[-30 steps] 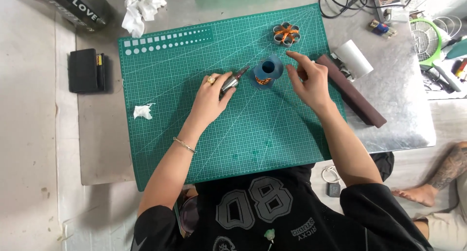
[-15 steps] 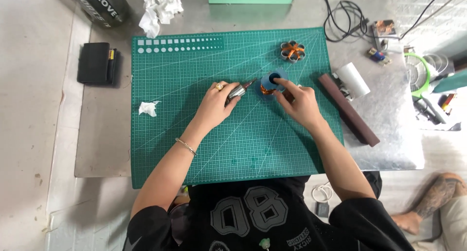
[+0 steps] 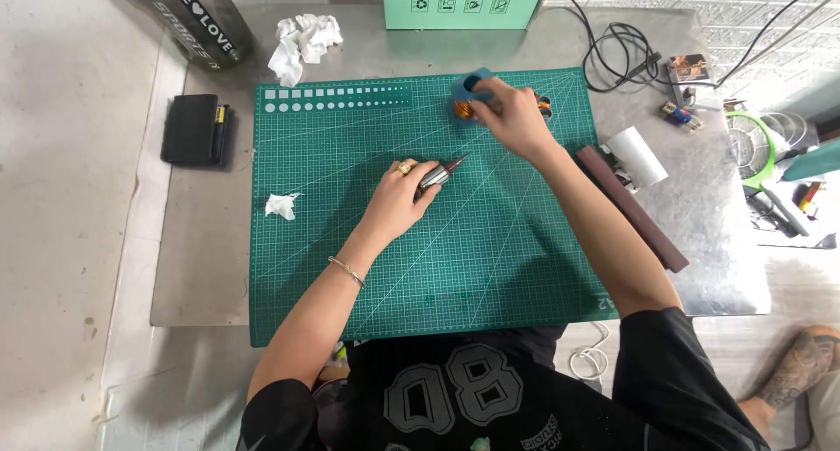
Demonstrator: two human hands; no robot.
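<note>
1. Head view, far edge of the green mat (image 3: 350, 267): right hand (image 3: 516, 118) closed over a small blue spool (image 3: 472, 88) wound with copper wire, fingers wrapped round its side, spool at the mat's top edge beside a second copper coil (image 3: 542, 105) mostly hidden behind the knuckles.
2. Mid-mat: left hand (image 3: 398, 197) curled shut round a pointed metal tool (image 3: 442, 171) — tip free and aimed toward the spool, well apart from it.
3. Judged by look: spool light and rigid, plastic core smooth and likely slippery; fine wire windings probably easy to nick or unravel. Safest hold likely on the blue flanges, not on the copper.
4. Tool likely stiff and sharp at the point; best gripped along the barrel, as now.
5. Around: crumpled tissue (image 3: 302, 44) beyond the mat's far left corner, a smaller scrap (image 3: 282, 204) on the mat's left edge, black case (image 3: 194, 129) off to the left, mint box (image 3: 462, 0) at the back.
6. Right side: white roll (image 3: 639, 153) and long dark bar (image 3: 630, 206) lying just off the mat, black cables (image 3: 621, 53) looped behind — bar and roll near the right forearm, nothing between the two hands.
</note>
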